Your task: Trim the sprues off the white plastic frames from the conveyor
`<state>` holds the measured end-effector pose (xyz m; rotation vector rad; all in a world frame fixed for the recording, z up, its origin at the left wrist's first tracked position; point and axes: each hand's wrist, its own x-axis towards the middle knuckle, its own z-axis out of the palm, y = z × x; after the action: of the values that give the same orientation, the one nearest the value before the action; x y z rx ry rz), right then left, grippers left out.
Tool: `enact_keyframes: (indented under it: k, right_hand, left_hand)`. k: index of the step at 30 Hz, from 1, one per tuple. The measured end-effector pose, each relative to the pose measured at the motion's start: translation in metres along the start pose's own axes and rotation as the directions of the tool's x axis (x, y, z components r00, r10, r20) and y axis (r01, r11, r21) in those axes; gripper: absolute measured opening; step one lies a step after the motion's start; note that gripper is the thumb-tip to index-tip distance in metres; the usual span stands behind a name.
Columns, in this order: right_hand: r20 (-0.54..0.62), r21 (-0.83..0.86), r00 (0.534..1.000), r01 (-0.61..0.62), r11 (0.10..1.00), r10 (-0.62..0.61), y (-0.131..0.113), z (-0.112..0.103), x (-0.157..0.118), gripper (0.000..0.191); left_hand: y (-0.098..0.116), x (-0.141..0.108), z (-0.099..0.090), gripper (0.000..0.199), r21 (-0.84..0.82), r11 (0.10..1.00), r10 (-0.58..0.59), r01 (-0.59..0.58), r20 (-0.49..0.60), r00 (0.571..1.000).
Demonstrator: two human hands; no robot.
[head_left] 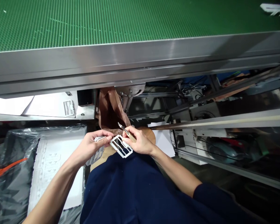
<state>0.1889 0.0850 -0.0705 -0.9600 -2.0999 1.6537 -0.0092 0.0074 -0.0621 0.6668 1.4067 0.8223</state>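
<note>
A white plastic frame with rectangular openings [122,147] is held between both hands above the lap. My left hand [93,145] pinches its left corner and also holds several more white pieces [99,138] against the fingers. My right hand [138,140] is closed around a knife with a tan handle [130,136]; its metal tip points up and to the left. The right thumb and fingers touch the upper right edge of the frame.
A green ribbed conveyor belt [121,21] with a metal edge [130,57] runs across the front, a white part [274,9] on it. Below are a brown plastic bag [106,109], a white shelf [49,104] and, at left, a plastic-lined box of white parts [49,158].
</note>
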Motion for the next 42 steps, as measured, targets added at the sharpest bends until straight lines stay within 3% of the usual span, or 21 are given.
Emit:
enact_keyframes:
  k: [5, 10, 13, 17, 23, 26, 30, 35, 38, 42]
  right_hand:
    - [0.03, -0.004, 1.0, -0.008, 1.0, 0.008, 0.0, -0.001, -0.001, 0.011]
    - [0.054, 0.027, 0.998, -0.04, 0.999, 0.039, 0.005, 0.003, -0.002, 0.011]
    - [0.061, 0.069, 0.997, -0.048, 0.996, 0.044, 0.009, 0.008, -0.003, 0.009]
    - [0.072, 0.153, 0.996, -0.061, 0.986, 0.051, 0.014, 0.017, -0.005, 0.009]
    - [0.172, 0.212, 0.981, -0.125, 0.969, 0.089, 0.016, 0.039, -0.02, 0.011]
    - [0.23, 0.081, 0.971, -0.088, 0.993, 0.067, 0.017, 0.034, -0.027, 0.019]
    - [0.286, -0.246, 0.958, 0.101, 0.964, -0.027, 0.011, 0.0, -0.026, 0.029]
    - [0.485, -0.635, 0.871, 0.291, 0.716, 0.076, -0.013, -0.039, -0.021, 0.028]
    - [0.541, -0.707, 0.832, 0.371, 0.602, 0.123, -0.024, -0.041, -0.019, 0.022]
    - [0.573, -0.723, 0.809, 0.422, 0.547, 0.134, -0.029, -0.034, -0.016, 0.021]
  left_hand:
    - [0.002, 0.006, -0.005, 0.024, 0.146, 0.989, 0.016, -0.037, 0.143, 0.99]
    - [-0.004, 0.005, -0.006, 0.022, 0.303, 0.946, 0.073, -0.116, 0.149, 0.986]
    - [-0.004, 0.003, -0.001, 0.018, 0.375, 0.899, 0.177, -0.228, 0.164, 0.97]
    - [-0.001, -0.005, 0.007, 0.016, 0.354, 0.849, 0.347, -0.392, 0.185, 0.92]
    - [-0.014, -0.028, 0.011, 0.013, 0.443, 0.802, 0.328, -0.4, 0.233, 0.915]
    - [-0.023, -0.038, 0.011, 0.014, 0.468, 0.799, 0.285, -0.378, 0.259, 0.923]
    - [-0.025, -0.038, 0.011, 0.017, 0.502, 0.79, 0.247, -0.351, 0.264, 0.932]
    - [-0.019, -0.029, 0.013, 0.02, 0.479, 0.804, 0.235, -0.352, 0.288, 0.928]
    - [-0.018, -0.027, 0.014, 0.02, 0.456, 0.823, 0.224, -0.339, 0.288, 0.931]
    - [-0.02, -0.029, 0.013, 0.02, 0.452, 0.831, 0.211, -0.324, 0.284, 0.935]
